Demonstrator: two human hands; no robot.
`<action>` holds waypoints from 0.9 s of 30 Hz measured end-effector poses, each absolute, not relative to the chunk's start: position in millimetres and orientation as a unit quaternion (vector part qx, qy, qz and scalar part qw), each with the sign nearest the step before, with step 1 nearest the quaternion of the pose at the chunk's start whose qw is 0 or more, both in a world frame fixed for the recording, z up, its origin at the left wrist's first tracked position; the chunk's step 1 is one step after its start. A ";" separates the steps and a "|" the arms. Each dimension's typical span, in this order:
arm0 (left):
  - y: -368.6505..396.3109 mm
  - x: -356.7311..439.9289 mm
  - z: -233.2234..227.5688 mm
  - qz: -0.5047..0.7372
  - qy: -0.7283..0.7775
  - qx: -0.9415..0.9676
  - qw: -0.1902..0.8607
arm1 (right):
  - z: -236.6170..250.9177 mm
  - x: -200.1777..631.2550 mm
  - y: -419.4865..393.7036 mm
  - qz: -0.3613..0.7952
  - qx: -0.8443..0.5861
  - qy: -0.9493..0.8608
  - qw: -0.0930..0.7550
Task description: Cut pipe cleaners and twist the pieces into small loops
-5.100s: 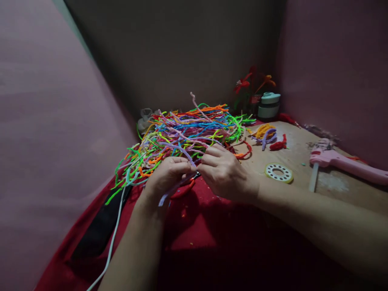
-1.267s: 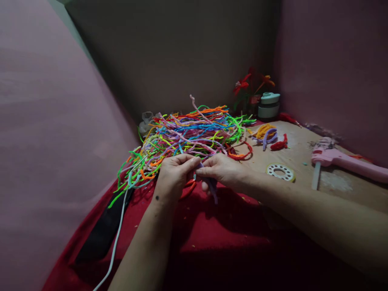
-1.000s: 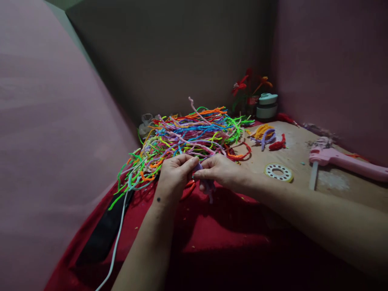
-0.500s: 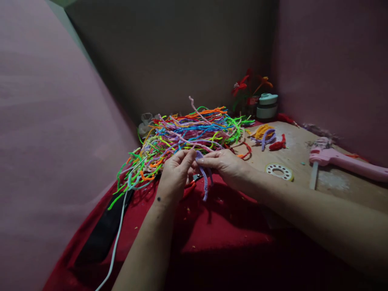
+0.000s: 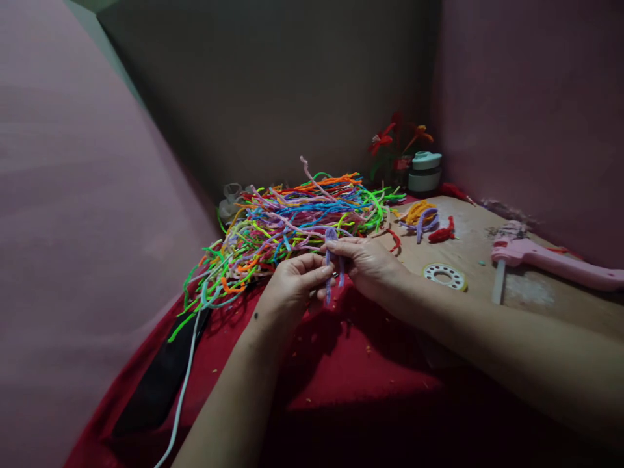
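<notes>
A lavender pipe cleaner (image 5: 331,235), folded over at its top, hangs between my two hands with its ends pointing down. My right hand (image 5: 373,263) pinches it close to the fold, thumb and forefinger pressed together. Lower down, the fingers of my left hand (image 5: 298,281) are closed on one of the hanging strands. Just behind my hands lies a large heap of pipe cleaners (image 5: 302,214) in many colours. Part of the lavender piece is hidden by my fingers.
On the board at right lie a pink glue gun (image 5: 546,257), a white tape spool (image 5: 444,277), a red twisted piece (image 5: 442,233) and yellow and lavender pieces (image 5: 419,213). Behind are a teal-lidded container (image 5: 425,172) and red flowers (image 5: 383,140). A black phone-like slab (image 5: 156,383) and white cable (image 5: 182,390) lie left.
My left hand has slid down from the top to a hanging strand. My right hand now holds the fold, which stands up clearer. The view has shifted slightly.
</notes>
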State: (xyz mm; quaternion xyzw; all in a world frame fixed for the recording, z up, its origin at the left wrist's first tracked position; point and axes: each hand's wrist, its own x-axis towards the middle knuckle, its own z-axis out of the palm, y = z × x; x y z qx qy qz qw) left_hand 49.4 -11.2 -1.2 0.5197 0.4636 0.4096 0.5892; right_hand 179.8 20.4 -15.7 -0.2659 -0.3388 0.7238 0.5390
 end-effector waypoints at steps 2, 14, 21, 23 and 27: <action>-9.9 48.6 -2.6 0.403 0.455 0.519 0.601 | -16.7 179.6 21.9 0.719 -0.270 -0.336 0.545; -10.5 43.6 -1.0 0.374 0.410 0.530 0.641 | -9.5 182.5 24.1 0.702 -0.301 -0.280 0.581; -10.0 43.7 0.8 0.394 0.391 0.525 0.646 | -12.9 184.6 29.4 0.694 -0.301 -0.276 0.593; -10.1 44.8 -0.5 0.401 0.375 0.529 0.647 | -14.0 185.5 31.2 0.690 -0.297 -0.285 0.595; -10.4 41.9 -2.9 0.382 0.348 0.552 0.654 | -12.0 187.3 34.4 0.691 -0.294 -0.271 0.602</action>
